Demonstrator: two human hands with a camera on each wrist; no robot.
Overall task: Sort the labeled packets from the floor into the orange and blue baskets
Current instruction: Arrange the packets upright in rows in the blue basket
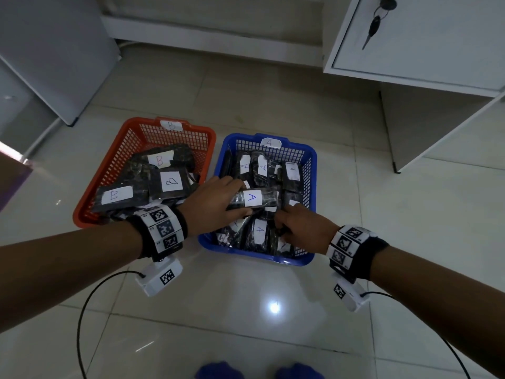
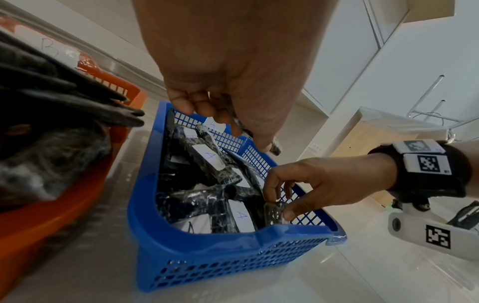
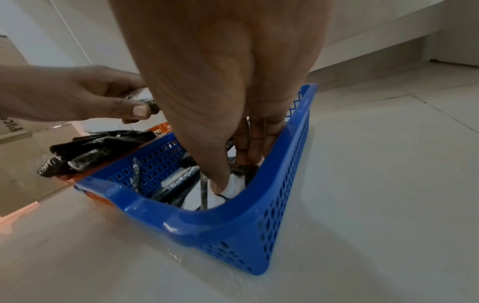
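The A-labelled packet point(image 1: 252, 198), black plastic with a white slip reading "A" in blue ink, is held crosswise above the middle of the blue basket point(image 1: 273, 259), gripped at one end between the curled fingers and thumb of the left hand point(image 1: 216, 206). At the near right corner of the blue basket the right hand point(image 1: 303, 229) reaches in, its fingers and thumb pinching the edge of a lying packet point(image 2: 273, 213) there. The blue basket carries 1 tag reading "A" point(image 1: 270, 142) on its far rim; at least 6 packets inside show "A" slips, though the heap hides the full count. Just left of the blue basket stands the orange basket point(image 1: 114, 170), tagged "B" point(image 1: 171, 125) on its far rim, with 3 readable "B" slips on its black packets. Both baskets sit on the pale tiled floor point(image 1: 246, 310).
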